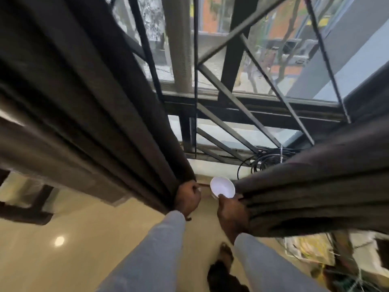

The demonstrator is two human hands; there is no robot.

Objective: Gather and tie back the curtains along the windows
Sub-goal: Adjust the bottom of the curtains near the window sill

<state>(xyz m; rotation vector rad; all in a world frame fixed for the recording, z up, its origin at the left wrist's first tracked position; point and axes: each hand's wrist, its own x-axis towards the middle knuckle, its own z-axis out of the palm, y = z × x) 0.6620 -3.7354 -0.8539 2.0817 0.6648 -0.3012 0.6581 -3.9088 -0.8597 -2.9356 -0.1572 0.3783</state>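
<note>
From the head camera, you stood at the window [263, 66] with one curtain panel in each fist. Your left hand [187, 199] had its fingers curled tight round the gathered edge of the left curtain [84, 106], which ran up and away to the left in deep dark folds. Your right hand [231, 211] gripped the bunched right curtain [315, 182], its fingers wrapped round the pleats; whether it also held the white round object [222, 187] showing just above it, you could not tell from this view. To do this step well, I would judge that you needed to draw each panel sideways toward its own end of the window, keep the folds stacked evenly in the fist so none slipped loose, and only then free a hand for the tie. The fabric looked heavy, brown-grey and coarsely woven, falling in long stiff pleats. Behind it the black window grille [237, 102] stood exposed, with a coil of black cable [265, 159] lying at the sill just beside the right curtain.
</note>
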